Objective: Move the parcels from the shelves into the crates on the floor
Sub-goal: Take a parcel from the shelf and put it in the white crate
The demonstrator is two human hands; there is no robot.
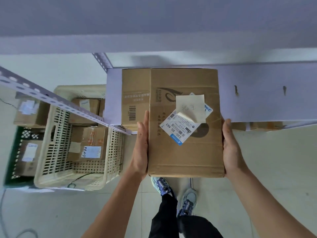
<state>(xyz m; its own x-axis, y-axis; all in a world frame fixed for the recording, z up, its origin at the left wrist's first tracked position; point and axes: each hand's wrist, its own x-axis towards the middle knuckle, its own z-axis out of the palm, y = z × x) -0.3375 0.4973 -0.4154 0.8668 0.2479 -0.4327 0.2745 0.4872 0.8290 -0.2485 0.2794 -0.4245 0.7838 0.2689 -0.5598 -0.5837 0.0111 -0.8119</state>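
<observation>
I hold a large cardboard parcel (186, 155) between both hands in front of the white shelf (260, 100). It carries a shipping label and a yellow note. My left hand (142, 146) grips its left side and my right hand (231, 148) grips its right side, thumbs along the top edges and fingers hidden underneath. The parcel's far half lies over the shelf board and its near half sticks out over the floor. A second cardboard parcel (135, 93) sits on the shelf, touching the held one on its left.
On the floor at left stands a cream plastic crate (72, 181) with several parcels inside, and a green crate (12, 160) beside it also holds parcels. A perforated metal shelf rail (51, 98) crosses above the crates. My feet (164, 186) stand on tiled floor below the parcel.
</observation>
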